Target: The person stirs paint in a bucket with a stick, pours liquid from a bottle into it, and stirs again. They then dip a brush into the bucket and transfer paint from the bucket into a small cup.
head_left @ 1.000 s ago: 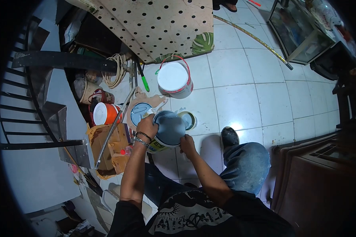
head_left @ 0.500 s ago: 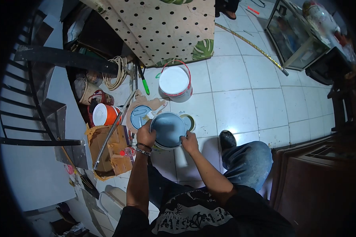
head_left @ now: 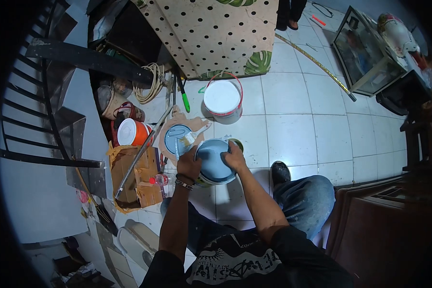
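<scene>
An open bucket of blue-grey paint [head_left: 216, 163] is between my hands, above the tiled floor. My left hand [head_left: 189, 165] grips its left rim, fingers closed round it. On the upper right of the rim, my right hand [head_left: 234, 157] is closed with the thumb over the edge. A paint-smeared lid [head_left: 178, 138] lies on a piece of cardboard [head_left: 167, 154] to the left, with a brush [head_left: 189, 138] resting on it. Beyond the paint stands a bucket with a white lid [head_left: 222, 97] and a red handle. Partly behind my right hand is a roll of tape [head_left: 238, 144].
To the left are an orange bucket [head_left: 138, 133], a cardboard box [head_left: 121, 185], a plastic bottle [head_left: 162, 179] and a long pole [head_left: 141, 151]. A glass cabinet [head_left: 367, 57] stands at the upper right. A person's foot [head_left: 293, 24] shows at the top.
My right hand has moved up along the rim of the paint bucket. The whole view has shifted slightly, so the surroundings appear further right.
</scene>
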`<state>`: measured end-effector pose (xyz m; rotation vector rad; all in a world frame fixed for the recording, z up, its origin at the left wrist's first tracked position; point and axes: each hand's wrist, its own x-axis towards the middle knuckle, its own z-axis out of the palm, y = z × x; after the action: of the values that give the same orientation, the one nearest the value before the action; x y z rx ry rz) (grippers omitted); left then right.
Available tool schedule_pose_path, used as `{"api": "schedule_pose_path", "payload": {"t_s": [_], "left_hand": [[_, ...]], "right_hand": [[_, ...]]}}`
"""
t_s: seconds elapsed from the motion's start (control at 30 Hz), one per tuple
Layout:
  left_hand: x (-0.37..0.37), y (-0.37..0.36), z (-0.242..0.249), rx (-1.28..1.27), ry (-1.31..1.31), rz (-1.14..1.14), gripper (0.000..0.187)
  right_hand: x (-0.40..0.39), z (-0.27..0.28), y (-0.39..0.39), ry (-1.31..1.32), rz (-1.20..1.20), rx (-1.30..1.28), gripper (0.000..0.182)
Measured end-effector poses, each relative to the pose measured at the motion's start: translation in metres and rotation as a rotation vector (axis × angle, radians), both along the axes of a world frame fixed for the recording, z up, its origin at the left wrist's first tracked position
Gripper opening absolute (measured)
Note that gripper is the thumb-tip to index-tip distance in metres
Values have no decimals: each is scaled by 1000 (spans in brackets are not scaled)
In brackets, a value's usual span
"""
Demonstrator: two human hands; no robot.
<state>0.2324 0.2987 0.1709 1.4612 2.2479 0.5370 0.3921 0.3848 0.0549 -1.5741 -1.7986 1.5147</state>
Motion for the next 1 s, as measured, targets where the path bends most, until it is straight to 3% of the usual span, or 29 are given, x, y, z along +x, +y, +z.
{"api": "schedule_pose_path", "payload": {"t_s": [0.17, 0.27, 0.3, 0.4, 0.53, 0.57, 0.67, 0.77, 0.87, 1.0], "left_hand": [[2, -3, 5, -5, 11, -9, 43], [-5, -16, -13, 77, -5, -34, 45], [-10, -20, -23, 119, -19, -49, 46], [-8, -37, -29, 174, -74, -27, 47], [-3, -61, -32, 84, -83, 13, 48], [-3, -66, -40, 118, -124, 13, 48], [1, -76, -48, 185, -167, -26, 48], [-2, -86, -57, 163, -198, -67, 46], [-7, -95, -76, 199, -248, -105, 45], [-26, -104, -99, 176, -322, -150, 44]], "right_hand": [[-10, -5, 13, 69, 111, 94, 67], [-1, 14, 24, 534, 66, -180, 66], [-1, 8, 27, 716, -46, -394, 62], [17, 45, 36, 825, -32, -442, 58], [33, 27, 39, 744, -75, -395, 58], [34, 2, 40, 668, -48, -202, 54], [44, -31, 32, 312, -12, 30, 51], [51, -75, 20, 224, 37, 139, 47], [53, -67, 9, 5, 152, 287, 44], [53, -46, -2, -329, 320, 384, 56]]}}
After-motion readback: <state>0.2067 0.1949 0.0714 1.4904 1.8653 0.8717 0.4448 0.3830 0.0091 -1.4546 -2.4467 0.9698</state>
